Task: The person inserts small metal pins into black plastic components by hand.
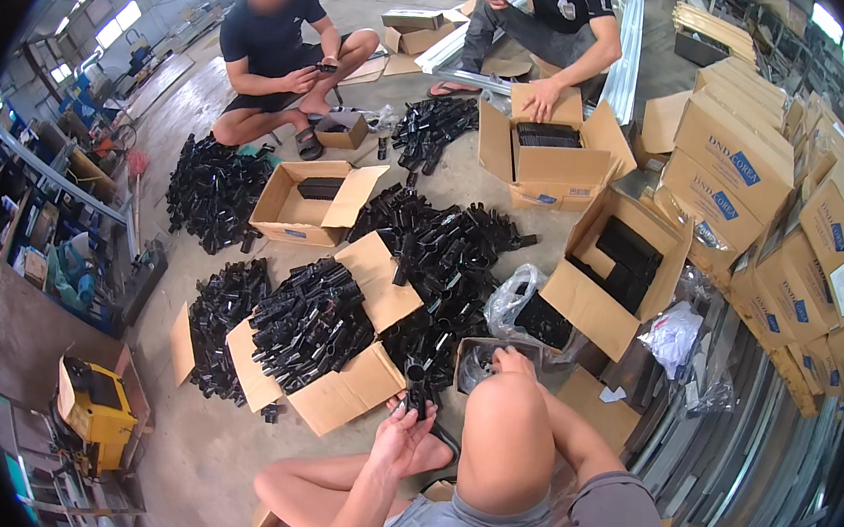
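My left hand (401, 436) is closed around a small black part (416, 400) with a ring-like end, held upright beside my raised knee. My right hand (514, 361) reaches past that knee into a small cardboard box (459, 370) lined with a clear plastic bag (476, 367); its fingertips are partly hidden there. An open carton (348, 394) heaped with similar black parts (311, 324) stands left of my left hand. More loose black parts (443, 250) lie piled on the floor just beyond it.
Across from me, one person (275, 50) holds a black part; another (563, 25) holds a phone and touches an open carton (549, 192). An open carton (598, 319) with black pieces stands to the right. Stacked cartons (733, 145) and metal bars (716, 460) line the right side.
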### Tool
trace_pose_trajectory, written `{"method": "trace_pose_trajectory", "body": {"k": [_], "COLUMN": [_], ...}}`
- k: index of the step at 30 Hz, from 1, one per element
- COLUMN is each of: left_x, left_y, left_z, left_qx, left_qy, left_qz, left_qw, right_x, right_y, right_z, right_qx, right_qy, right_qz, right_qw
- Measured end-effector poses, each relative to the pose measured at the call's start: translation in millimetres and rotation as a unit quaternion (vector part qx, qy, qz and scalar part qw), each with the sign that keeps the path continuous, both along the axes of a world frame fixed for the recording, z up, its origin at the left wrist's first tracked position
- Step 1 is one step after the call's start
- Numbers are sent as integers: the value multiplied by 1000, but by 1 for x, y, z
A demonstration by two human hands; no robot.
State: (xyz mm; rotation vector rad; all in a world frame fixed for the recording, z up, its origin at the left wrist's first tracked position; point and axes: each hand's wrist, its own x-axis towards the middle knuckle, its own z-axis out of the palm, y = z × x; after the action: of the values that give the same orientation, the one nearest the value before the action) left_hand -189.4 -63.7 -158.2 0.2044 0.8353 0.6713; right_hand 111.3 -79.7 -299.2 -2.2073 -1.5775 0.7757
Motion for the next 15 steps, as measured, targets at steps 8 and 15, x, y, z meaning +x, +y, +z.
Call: {"method": "trace_pose_trajectory", "body": {"k": [8,15], "left_x": [46,72], "left_y": [14,8], "left_z": [82,148], "left_qx": [157,245], "left_qy": [68,-23], "left_qz": [25,106], "left_qw": [985,964], "right_x": [12,-92], "right_y": [54,23], "right_z": [225,375], "right_qx": [292,253], "right_qy": [133,272], "right_qz": [-28,26], "right_qw": [947,928]}}
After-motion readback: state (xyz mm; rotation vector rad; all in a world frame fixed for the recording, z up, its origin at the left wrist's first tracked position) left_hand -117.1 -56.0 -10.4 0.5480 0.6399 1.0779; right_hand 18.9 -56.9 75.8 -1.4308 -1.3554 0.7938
